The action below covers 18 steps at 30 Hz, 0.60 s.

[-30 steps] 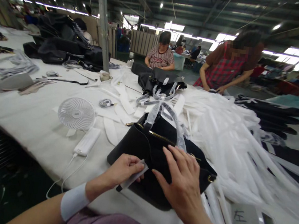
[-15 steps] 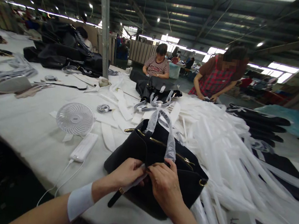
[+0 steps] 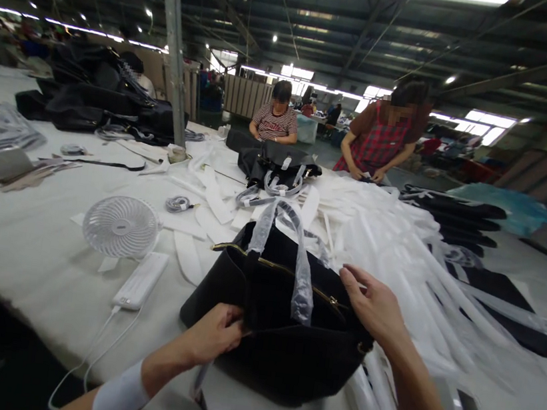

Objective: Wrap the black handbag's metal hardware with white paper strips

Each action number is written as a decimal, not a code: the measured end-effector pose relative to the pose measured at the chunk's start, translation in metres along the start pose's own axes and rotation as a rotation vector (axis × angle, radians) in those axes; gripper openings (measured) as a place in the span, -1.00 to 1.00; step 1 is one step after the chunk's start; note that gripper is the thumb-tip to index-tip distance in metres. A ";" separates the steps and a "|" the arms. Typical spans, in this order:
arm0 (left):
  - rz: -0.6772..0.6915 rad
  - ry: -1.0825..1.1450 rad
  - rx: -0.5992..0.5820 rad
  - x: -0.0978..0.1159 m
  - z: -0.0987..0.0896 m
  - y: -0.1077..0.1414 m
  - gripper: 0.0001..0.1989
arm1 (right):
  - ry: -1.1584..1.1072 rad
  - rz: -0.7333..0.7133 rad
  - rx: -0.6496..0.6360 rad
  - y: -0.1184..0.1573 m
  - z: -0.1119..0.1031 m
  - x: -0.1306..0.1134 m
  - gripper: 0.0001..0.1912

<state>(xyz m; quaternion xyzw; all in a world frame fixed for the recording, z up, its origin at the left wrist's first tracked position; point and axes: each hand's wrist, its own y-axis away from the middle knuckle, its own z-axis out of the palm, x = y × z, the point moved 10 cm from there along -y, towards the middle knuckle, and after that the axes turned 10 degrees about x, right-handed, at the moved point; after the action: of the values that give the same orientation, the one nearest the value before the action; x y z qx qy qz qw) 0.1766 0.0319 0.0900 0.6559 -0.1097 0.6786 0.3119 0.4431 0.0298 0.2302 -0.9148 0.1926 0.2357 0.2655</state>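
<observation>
A black handbag (image 3: 280,340) with a gold zipper stands on the white table (image 3: 36,248) in front of me, its handles wrapped in clear plastic (image 3: 301,279). My left hand (image 3: 213,335) pinches the bag's near left edge, where a strap hangs down off the table. At the bag's upper right rim my right hand (image 3: 374,306) rests with fingers spread, holding nothing.
A small white fan (image 3: 120,226) and a white power bank (image 3: 141,280) with cable lie left of the bag. Piles of white plastic sleeves (image 3: 413,250) cover the right side. Another black bag (image 3: 279,159) sits farther back. Two people work across the table.
My right hand has left the bag's near front and moved up right to the rim. My left hand stays gripping the near edge. The view has shifted slightly left.
</observation>
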 end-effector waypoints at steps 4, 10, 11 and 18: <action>-0.009 -0.029 -0.021 -0.003 -0.004 0.018 -0.52 | -0.039 -0.024 -0.175 -0.024 0.026 0.016 -0.33; -0.041 0.061 0.070 -0.034 -0.018 0.045 -0.45 | -0.575 0.035 -0.796 0.043 0.061 -0.059 -0.48; -0.050 0.090 0.103 -0.040 -0.020 0.047 -0.43 | -0.602 -0.027 -0.865 0.060 0.059 -0.078 -0.53; 0.020 0.295 0.240 -0.029 -0.018 0.032 -0.42 | -0.270 -0.517 -0.700 0.136 0.050 -0.149 -0.71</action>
<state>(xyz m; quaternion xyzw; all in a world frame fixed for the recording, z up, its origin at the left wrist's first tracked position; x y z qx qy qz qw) 0.1421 0.0092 0.0680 0.5806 0.0126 0.7788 0.2371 0.2408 -0.0143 0.2189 -0.9286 -0.1698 0.3298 0.0132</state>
